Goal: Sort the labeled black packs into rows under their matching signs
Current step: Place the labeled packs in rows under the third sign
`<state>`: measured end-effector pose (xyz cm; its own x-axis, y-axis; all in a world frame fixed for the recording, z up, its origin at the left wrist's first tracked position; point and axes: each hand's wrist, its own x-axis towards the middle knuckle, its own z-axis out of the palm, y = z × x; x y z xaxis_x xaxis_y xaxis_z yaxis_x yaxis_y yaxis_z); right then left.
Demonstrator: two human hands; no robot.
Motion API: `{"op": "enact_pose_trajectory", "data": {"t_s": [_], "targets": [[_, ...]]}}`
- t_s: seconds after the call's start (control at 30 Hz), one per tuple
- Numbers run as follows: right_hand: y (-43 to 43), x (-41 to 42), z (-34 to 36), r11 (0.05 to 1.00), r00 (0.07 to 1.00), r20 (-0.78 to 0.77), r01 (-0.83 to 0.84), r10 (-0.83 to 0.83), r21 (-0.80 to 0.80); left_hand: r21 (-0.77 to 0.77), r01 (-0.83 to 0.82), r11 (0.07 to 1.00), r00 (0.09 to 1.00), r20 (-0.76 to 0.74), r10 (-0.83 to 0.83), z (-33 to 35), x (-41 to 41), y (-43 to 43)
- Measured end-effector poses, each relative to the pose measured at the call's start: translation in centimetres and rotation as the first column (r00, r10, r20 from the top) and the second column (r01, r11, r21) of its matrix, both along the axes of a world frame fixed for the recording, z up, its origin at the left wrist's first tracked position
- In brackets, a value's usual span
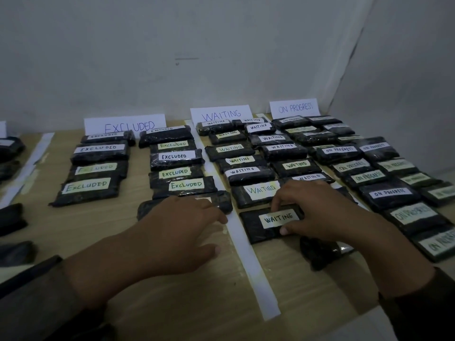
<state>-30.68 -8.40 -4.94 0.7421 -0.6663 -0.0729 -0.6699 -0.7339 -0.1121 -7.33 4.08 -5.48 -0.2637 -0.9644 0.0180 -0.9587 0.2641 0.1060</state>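
Black wrapped packs lie in rows below three paper signs: EXCLUDED [124, 124], WAITING [220, 114] and ON PROGRESS [294, 108]. My right hand [317, 209] pinches a pack labelled WAITING [256, 226] at the near end of the WAITING rows, fingers on its far edge and thumb on its near edge. My left hand [179, 225] rests with straight fingers over a black pack [221, 201] at the near end of the right EXCLUDED row; its label is mostly hidden. Another dark pack [320, 252] lies under my right wrist, its label unseen.
White paper strips [248, 257] split the wooden table [81, 225] into columns. More black packs [12, 217] lie at the left edge. A white wall stands right behind the signs. The table's front edge runs near my forearms.
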Motion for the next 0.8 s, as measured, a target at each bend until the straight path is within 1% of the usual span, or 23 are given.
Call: {"op": "enact_pose_trajectory", "data": {"t_s": [0.07,0.1,0.2,0.23,0.3,0.4,0.57,0.7,0.8], "targets": [[0.7,0.6,0.3,0.999,0.998,0.052,-0.024,0.026,-0.024,0.001,-0.008,1.000,1.000,-0.004,0.008,0.1,0.5,0.3],[1.1,1.0,0.4,0.999,0.994,0.102,-0.038,0.039,-0.019,0.004,-0.011,1.000,1.000,-0.009,0.011,0.2,0.9,0.5],[2.9,2.9,0.5,0.993,0.947,0.306,-0.112,0.096,0.034,0.027,-0.020,0.999,1.000,-0.010,0.020,0.4,2.3,1.3],[3.5,3.8,0.5,0.989,0.928,0.352,-0.144,0.120,0.044,0.042,-0.023,0.999,1.000,-0.006,0.023,0.5,2.9,1.7],[4.6,5.6,0.4,0.979,0.905,0.395,-0.196,0.157,0.060,0.077,-0.034,0.996,0.999,-0.015,0.035,0.7,4.0,2.5],[6.0,8.6,0.0,0.963,0.894,0.389,-0.263,0.221,0.059,0.113,-0.090,0.989,0.995,-0.038,0.095,0.9,5.7,4.2],[8.6,13.0,-0.3,0.912,0.856,0.371,-0.407,0.360,0.054,0.124,-0.198,0.972,0.977,-0.053,0.205,1.1,8.3,7.7],[10.5,15.9,-0.4,0.881,0.844,0.328,-0.469,0.425,0.065,0.112,-0.297,0.948,0.948,-0.083,0.306,1.7,10.2,10.6],[11.8,17.5,-0.4,0.860,0.849,0.259,-0.499,0.461,0.103,0.091,-0.377,0.922,0.915,-0.119,0.386,2.0,11.6,12.9]]}}
